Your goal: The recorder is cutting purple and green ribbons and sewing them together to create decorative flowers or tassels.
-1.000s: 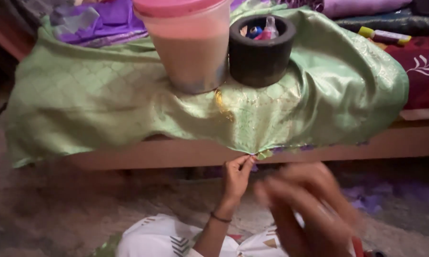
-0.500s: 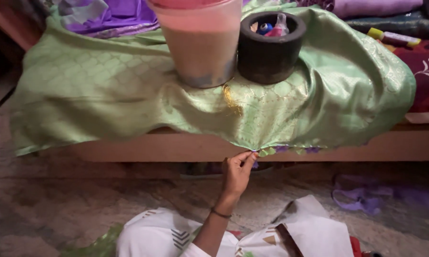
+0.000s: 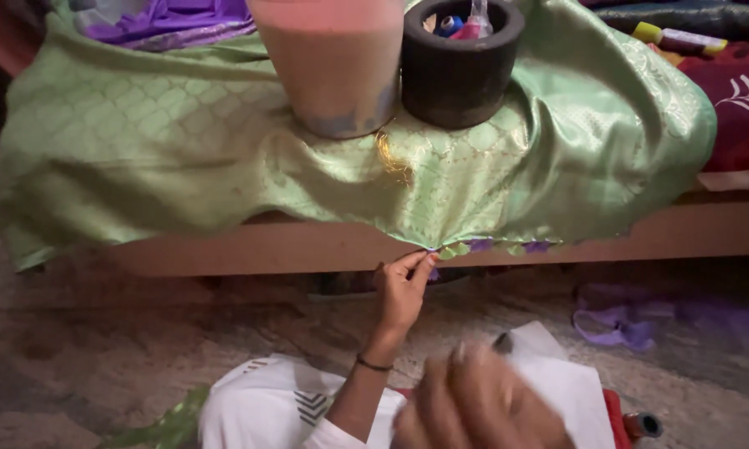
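A low wooden bed frame (image 3: 308, 248) runs across the view, its plain side rail in shadow underneath. A dark red bedcover with a white leaf pattern (image 3: 744, 100) lies at the right end. Below, the floor (image 3: 100, 357) is worn, mottled grey-brown, dimly lit, with a purple scrap of cloth (image 3: 615, 320) lying on it.
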